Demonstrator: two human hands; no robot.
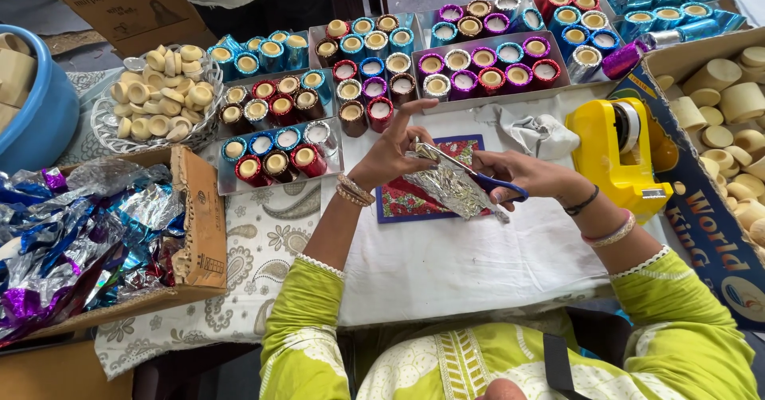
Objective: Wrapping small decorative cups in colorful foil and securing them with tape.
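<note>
Head view: two hands [458, 165], perhaps one foil sheet [450, 185].

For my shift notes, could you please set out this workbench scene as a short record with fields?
left hand: holds the crinkled silver foil sheet, fingers spread
right hand: grips blue-handled scissors, blades over the foil
under the hands: red patterned mat with blue border on white cloth
right side: yellow tape dispenser
behind: trays of foil-wrapped round cups in many colours
left side: cardboard box of loose coloured foil scraps; clear dish of plain cream discs
</note>
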